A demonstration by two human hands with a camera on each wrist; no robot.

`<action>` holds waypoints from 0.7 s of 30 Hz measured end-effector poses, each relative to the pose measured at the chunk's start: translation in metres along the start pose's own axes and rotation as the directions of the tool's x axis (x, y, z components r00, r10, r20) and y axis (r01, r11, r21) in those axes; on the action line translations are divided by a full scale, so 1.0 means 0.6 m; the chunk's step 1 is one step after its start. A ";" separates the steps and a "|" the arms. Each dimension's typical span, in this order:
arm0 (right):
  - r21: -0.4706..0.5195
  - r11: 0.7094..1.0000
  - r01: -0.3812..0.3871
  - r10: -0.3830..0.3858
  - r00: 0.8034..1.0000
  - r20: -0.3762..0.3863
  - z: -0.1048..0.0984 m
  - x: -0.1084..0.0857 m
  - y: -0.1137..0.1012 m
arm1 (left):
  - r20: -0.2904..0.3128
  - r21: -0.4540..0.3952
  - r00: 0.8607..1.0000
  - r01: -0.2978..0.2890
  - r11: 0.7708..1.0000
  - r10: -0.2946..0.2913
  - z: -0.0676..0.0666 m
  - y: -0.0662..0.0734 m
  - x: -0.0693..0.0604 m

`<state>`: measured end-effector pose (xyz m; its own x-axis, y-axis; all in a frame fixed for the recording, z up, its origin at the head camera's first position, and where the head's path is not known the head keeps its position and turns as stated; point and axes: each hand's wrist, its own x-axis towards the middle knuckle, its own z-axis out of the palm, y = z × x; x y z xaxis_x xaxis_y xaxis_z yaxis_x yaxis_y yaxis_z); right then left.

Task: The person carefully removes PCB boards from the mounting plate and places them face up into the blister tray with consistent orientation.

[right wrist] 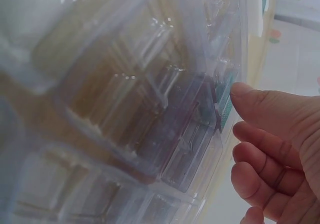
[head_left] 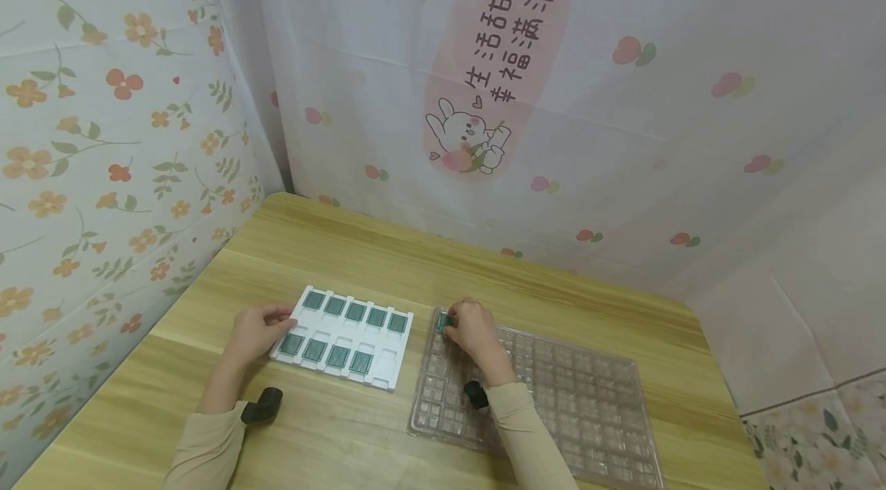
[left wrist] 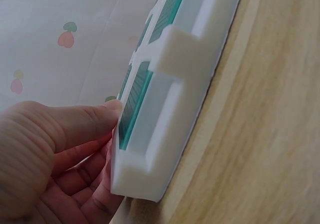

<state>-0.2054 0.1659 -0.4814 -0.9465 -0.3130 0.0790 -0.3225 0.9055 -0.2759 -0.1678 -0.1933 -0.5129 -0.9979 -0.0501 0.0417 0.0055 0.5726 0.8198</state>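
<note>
The clear tray (head_left: 574,375) has one chip (head_left: 441,321) in its far left corner, touched by the right hand (head_left: 474,330), pinched or not I can't tell, while the left hand's (head_left: 251,332) fingers pinch the white tray (head_left: 327,325), nine chips (head_left: 376,318) in, one slot (head_left: 384,367) bare.

wood-grain tbl (head_left: 325,436) w/ white tray (head_left: 341,327) l., clear plastic compt. tray (head_left: 577,398) r.

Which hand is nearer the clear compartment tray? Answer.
Right. The right hand is at the far-left corner of the clear compartment tray, touching a green board; the left hand is farther left, gripping the white tray.
</note>
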 end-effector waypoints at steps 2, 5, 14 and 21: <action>0.001 1.000 -0.002 0.002 1.000 0.001 0.000 -0.001 0.000 | -0.001 0.001 1.000 -0.001 1.000 0.001 0.000 -0.001 0.001; -0.004 1.000 -0.002 0.002 1.000 0.001 0.000 -0.001 0.000 | 0.001 0.004 1.000 0.000 1.000 0.000 0.000 -0.001 0.001; -0.008 1.000 -0.002 0.002 1.000 -0.004 0.001 -0.001 -0.001 | 0.009 -0.002 1.000 0.008 1.000 -0.008 -0.001 -0.001 0.001; 0.007 1.000 -0.001 0.001 1.000 -0.008 0.001 -0.004 -0.002 | 0.004 0.021 1.000 -0.001 1.000 0.001 -0.001 0.003 -0.001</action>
<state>-0.2028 0.1651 -0.4815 -0.9469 -0.3096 0.0867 -0.3213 0.9036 -0.2831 -0.1674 -0.1928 -0.5113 -0.9981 -0.0464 0.0406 0.0055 0.5894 0.8078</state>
